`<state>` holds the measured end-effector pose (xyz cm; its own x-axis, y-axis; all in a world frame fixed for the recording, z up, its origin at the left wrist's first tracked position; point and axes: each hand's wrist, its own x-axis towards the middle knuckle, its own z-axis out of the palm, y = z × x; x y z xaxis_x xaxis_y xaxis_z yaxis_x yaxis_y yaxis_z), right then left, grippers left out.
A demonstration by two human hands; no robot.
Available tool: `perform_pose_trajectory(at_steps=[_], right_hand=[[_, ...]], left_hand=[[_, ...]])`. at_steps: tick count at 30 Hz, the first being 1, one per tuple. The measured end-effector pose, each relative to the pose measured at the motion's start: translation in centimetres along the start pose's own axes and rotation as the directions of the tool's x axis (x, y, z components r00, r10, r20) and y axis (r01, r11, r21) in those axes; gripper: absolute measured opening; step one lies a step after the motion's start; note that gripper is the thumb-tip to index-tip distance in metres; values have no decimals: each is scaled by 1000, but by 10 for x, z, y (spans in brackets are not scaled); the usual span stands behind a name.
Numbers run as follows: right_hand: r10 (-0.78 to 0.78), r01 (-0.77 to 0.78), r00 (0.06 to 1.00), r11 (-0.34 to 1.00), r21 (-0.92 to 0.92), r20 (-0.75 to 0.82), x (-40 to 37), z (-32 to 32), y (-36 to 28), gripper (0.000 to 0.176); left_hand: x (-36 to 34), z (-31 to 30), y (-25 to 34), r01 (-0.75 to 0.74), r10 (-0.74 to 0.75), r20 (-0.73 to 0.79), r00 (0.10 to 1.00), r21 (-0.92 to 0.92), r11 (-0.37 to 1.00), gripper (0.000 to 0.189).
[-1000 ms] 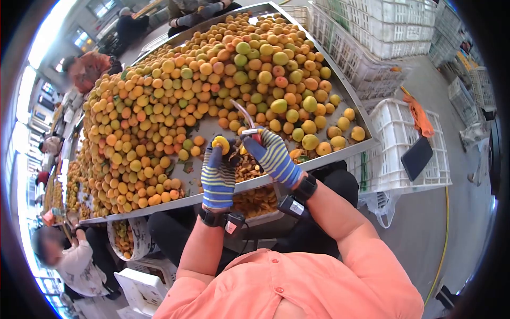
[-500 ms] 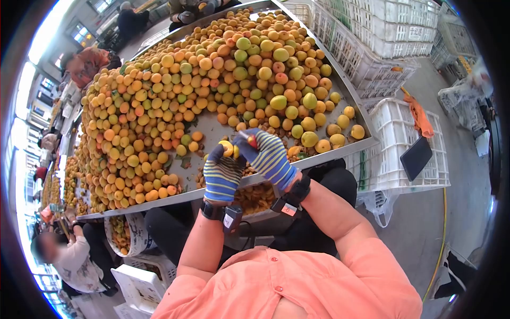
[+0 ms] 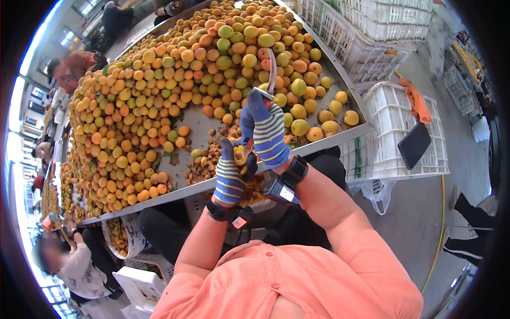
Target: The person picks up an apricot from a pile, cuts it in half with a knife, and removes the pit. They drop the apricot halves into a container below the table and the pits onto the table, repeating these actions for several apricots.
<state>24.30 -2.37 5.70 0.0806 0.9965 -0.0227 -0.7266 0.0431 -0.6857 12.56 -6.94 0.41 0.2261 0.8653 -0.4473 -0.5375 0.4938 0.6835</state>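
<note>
Both my hands wear blue-and-yellow striped gloves and meet over the near edge of a metal table [image 3: 186, 187]. Closed around a cut yellow apricot [image 3: 241, 155] is my left hand [image 3: 230, 173]. My right hand [image 3: 265, 130] grips a knife [image 3: 272, 72] with a curved blade pointing up and away; the fist hides its handle. The fingers of my right hand also reach down to the apricot. Beyond my hands, a large heap of whole apricots [image 3: 154, 85] covers the table. Brown apricot pits [image 3: 204, 169] lie left of my hands.
Cut apricot pieces [image 3: 255, 192] fill a container below the table edge. At left stands a white bucket [image 3: 136, 234] of fruit. White crates [image 3: 366, 58] are stacked at right; a nearer crate [image 3: 380, 138] carries an orange cloth [image 3: 415, 101] and a dark tablet [image 3: 414, 146]. Another person [image 3: 79, 266] sits at left.
The knife blade now points up and away in full view. My right hand has risen and turned; my left hand has shifted slightly right and down with the apricot.
</note>
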Motion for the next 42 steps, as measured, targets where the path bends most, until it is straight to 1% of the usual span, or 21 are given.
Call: perform_pose_trajectory(at_steps=[2,4,6,9,12,13,15,17,20,24,26,28,29,30,31,32,33,34,35,38,42], right_hand=[[-45,42,998,996,-76,-35,-3,6,-2,35],[-116,108,992,984,-139,-52,-3,7,-3,36],[-179,163,982,961,-225,-53,-4,5,-2,35],[-162,154,985,979,-130,-50,-6,2,-6,29],[-180,168,982,968,-189,-51,-6,2,-6,29],[-175,162,983,966,-200,-53,-6,2,-5,29],[-172,155,983,962,-224,-59,-6,3,-2,28],[-170,158,985,965,-208,-40,-5,1,-2,27],[-159,144,985,971,-189,-69,0,-1,2,27],[-222,192,969,954,-232,-109,-1,6,-5,32],[-189,172,976,973,-153,-105,-2,7,-9,33],[-263,232,958,944,-234,-112,-2,8,-10,30],[-300,263,947,930,-257,-118,0,8,-8,30],[-340,296,932,912,-283,-124,1,6,-8,29],[-338,289,938,882,-372,-71,-2,1,-8,19],[-461,439,876,644,-626,140,-5,-4,-12,11],[-554,572,758,314,-757,343,-6,-7,-17,6],[-574,646,721,353,-677,389,-9,-8,-20,16],[-575,605,765,485,-631,290,-3,-11,-5,15],[-497,467,868,806,-363,13,16,-22,24,15],[-250,248,968,953,-173,10,16,-37,-10,20]], left_hand=[[-8,26,0,-24,25,-85,996,23,999,57],[-9,25,-2,-59,61,-35,998,69,996,60],[-11,26,-1,-68,74,-69,995,85,994,60],[-13,29,-5,-114,127,-115,985,114,987,60],[-11,41,-16,-271,301,-226,926,157,950,60],[-7,32,-19,-305,348,-182,920,228,925,59],[-8,38,-28,-493,628,-100,772,528,691,59],[-7,36,-22,-359,405,-123,906,285,889,58],[4,28,-30,-358,460,-178,870,412,838,65],[14,28,-35,-489,558,-180,810,318,812,56],[11,30,-32,-480,541,-161,825,305,822,53],[13,31,-33,-433,480,-219,849,231,871,52],[14,35,-34,-489,527,-155,836,226,843,48],[15,36,-34,-507,582,-133,802,361,782,44],[14,35,-34,-515,631,-102,769,485,707,41],[14,36,-34,-520,673,-50,738,592,615,38],[26,27,-49,-637,678,18,735,361,681,28],[33,2,-56,-513,497,127,859,213,832,33],[37,0,-58,-436,416,146,898,151,887,33],[38,13,-49,-357,343,108,933,166,919,34],[36,38,-32,-283,282,44,958,283,916,36]])
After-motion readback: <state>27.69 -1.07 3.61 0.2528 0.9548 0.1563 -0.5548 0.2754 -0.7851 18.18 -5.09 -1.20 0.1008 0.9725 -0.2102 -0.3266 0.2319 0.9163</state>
